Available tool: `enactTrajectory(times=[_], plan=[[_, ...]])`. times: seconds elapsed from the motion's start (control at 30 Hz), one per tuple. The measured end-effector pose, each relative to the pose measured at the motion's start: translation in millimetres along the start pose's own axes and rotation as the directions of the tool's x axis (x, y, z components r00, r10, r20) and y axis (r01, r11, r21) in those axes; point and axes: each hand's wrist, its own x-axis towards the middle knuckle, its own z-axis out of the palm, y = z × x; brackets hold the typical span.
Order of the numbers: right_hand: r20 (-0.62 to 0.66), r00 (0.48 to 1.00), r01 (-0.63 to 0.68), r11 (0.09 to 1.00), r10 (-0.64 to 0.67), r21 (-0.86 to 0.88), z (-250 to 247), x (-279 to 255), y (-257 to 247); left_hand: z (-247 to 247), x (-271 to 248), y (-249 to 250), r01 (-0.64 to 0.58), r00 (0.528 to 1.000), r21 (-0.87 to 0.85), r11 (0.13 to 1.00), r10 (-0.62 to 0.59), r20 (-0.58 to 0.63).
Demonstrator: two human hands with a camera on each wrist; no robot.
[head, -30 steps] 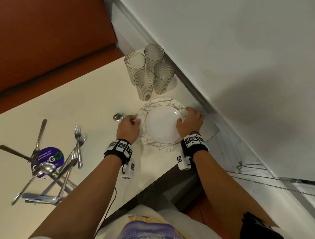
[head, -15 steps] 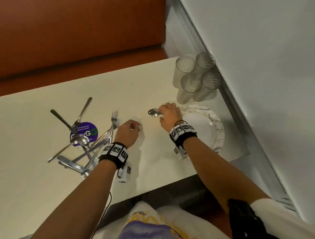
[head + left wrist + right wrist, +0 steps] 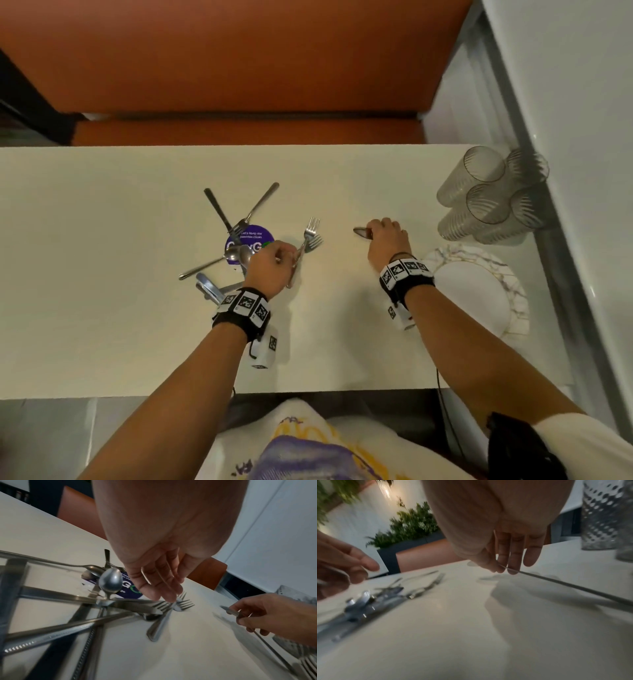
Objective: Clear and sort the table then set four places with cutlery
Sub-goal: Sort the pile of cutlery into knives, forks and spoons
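Hands apart mid-table: left hand fingertips on fork, right hand pinching spoon.

You've got open table left of the cutlery pile; right of it, the four glasses and plate crowd the wall end.

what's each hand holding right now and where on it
The right hand pinches a spoon by the handle near the bowl. The left hand holds nothing; its fingertips touch a fork at the neck.
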Motion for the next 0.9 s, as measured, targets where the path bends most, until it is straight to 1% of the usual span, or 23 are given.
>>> enactTrajectory(times=[0.1, 0.17, 0.2, 0.27, 0.33, 0.43, 0.53, 0.6, 0.67, 0.73, 0.8, 0.87, 0.9], plan=[[-0.059, 0.998, 0.012, 0.974, 0.001, 0.226, -7, 6, -40, -23, 4, -7, 0.032, 0.999, -0.079, 0.996, -0.032, 0.004], [-0.12, 0.993, 0.032, 0.918, 0.017, 0.395, -16, 6, -76, -37, 11, -9, 0.031, 0.999, -0.087, 0.996, -0.032, -0.005], [-0.127, 0.992, 0.035, 0.884, 0.027, 0.465, -21, 4, -97, -45, 17, -12, 0.016, 1.0, -0.069, 0.997, -0.017, -0.009], [-0.081, 0.995, 0.003, 0.778, 0.062, 0.628, -23, 2, -140, -60, 24, -15, 0.002, 1.0, -0.088, 0.996, -0.002, 0.009], [-0.041, 0.997, -0.016, 0.662, 0.07, 0.749, -22, -1, -180, -75, 29, -19, 0.041, 0.997, -0.207, 0.977, -0.027, 0.074], [-0.033, 0.996, -0.023, 0.612, 0.081, 0.791, -13, -3, -226, -101, 35, -29, 0.105, 0.991, -0.352, 0.93, -0.069, 0.113], [-0.005, 0.994, -0.053, 0.528, 0.106, 0.847, -3, -4, -261, -125, 36, -40, 0.152, 0.982, -0.476, 0.866, -0.078, 0.173], [0.026, 0.992, -0.087, 0.508, 0.126, 0.857, 3, -4, -277, -138, 35, -49, 0.131, 0.985, -0.449, 0.884, -0.065, 0.16], [0.04, 0.99, -0.106, 0.512, 0.137, 0.852, 7, -5, -288, -148, 34, -59, 0.109, 0.987, -0.425, 0.899, -0.048, 0.15], [0.038, 0.992, -0.094, 0.525, 0.117, 0.846, 9, -8, -295, -155, 34, -68, 0.116, 0.986, -0.413, 0.904, -0.053, 0.16], [0.053, 0.996, -0.082, 0.551, 0.068, 0.83, 9, -9, -299, -158, 37, -81, 0.123, 0.985, -0.373, 0.92, -0.067, 0.162], [0.088, 0.995, -0.094, 0.562, 0.039, 0.822, 6, -10, -298, -162, 38, -90, 0.138, 0.985, -0.346, 0.928, -0.093, 0.144], [0.095, 0.995, -0.103, 0.564, 0.044, 0.819, 5, -10, -295, -165, 38, -93, 0.142, 0.986, -0.334, 0.932, -0.103, 0.133]])
